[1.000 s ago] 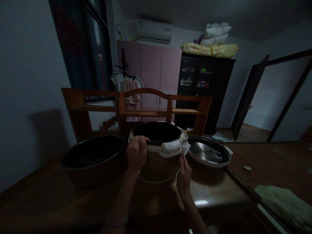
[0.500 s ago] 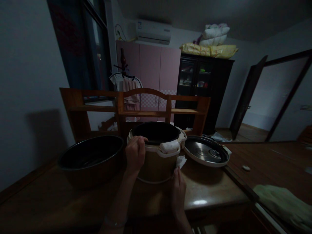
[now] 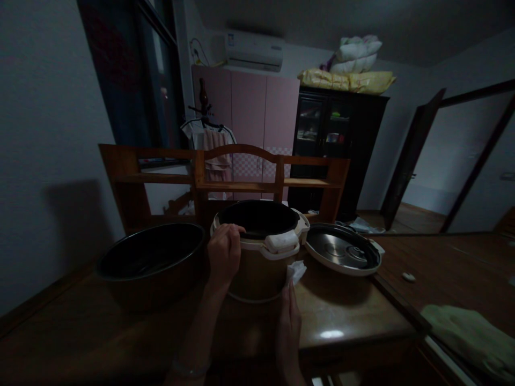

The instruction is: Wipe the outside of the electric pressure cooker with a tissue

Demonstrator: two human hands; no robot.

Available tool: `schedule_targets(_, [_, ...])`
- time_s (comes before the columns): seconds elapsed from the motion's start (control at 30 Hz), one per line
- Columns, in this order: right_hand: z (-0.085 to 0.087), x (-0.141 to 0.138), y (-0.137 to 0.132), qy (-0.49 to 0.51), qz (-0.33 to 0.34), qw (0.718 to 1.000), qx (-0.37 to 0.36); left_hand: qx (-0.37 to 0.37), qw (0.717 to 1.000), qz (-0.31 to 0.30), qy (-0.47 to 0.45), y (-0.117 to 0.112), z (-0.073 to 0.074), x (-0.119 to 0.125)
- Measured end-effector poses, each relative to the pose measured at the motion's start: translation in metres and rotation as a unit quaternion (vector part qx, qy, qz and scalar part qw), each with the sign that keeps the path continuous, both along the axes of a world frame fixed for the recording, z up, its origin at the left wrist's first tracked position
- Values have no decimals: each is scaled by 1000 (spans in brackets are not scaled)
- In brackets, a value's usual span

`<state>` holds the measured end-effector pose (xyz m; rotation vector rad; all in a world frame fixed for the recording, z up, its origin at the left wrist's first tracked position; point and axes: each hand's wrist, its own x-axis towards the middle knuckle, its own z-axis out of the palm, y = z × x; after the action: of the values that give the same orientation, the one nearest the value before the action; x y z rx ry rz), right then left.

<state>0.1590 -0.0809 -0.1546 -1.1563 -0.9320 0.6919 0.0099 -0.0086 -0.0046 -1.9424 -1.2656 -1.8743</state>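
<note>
In the head view an electric pressure cooker body stands lidless on the wooden desk, its dark interior showing. The closed fingers of my left hand grip its near-left rim. A crumpled white tissue is pinched in my right hand, by the cooker's lower right side; whether the tissue touches the wall I cannot tell. To the right lies the cooker's round lid, its metal inside facing up. A wide dark pot sits left of the cooker, open at the top.
A low wooden shelf runs along the back of the desk. Farther right, a light green cloth and a small white object lie on a brown surface. The room is dim.
My right hand, with the tissue, has shifted slightly left and down along the cooker's side. My left hand keeps its grip on the rim.
</note>
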Motion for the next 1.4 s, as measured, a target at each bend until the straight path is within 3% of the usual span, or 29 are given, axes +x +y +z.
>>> schedule_targets(0.17, [12,4,6,5,-12,1000,-14,5,1000,-4,0,0,0,0])
schedule_targets(0.5, [48,14,18,-45,-9,997,54,-1,1000,-5,1,-1,1,0])
schedule_targets(0.9, [28,-7,1,-193,7,973,127,3,1000,1,0,-1,1,0])
schedule_targets(1.17, [10,-9,5,-392,5,898,199,2,1000,-1,0,0,0,0])
schedule_targets(1.27, [17,-8,6,-443,10,865,236,3,1000,-2,5,-1,1,0])
schedule_targets(1.4, [35,-9,9,-518,68,801,291,-17,1000,-16,-2,-5,4,-2])
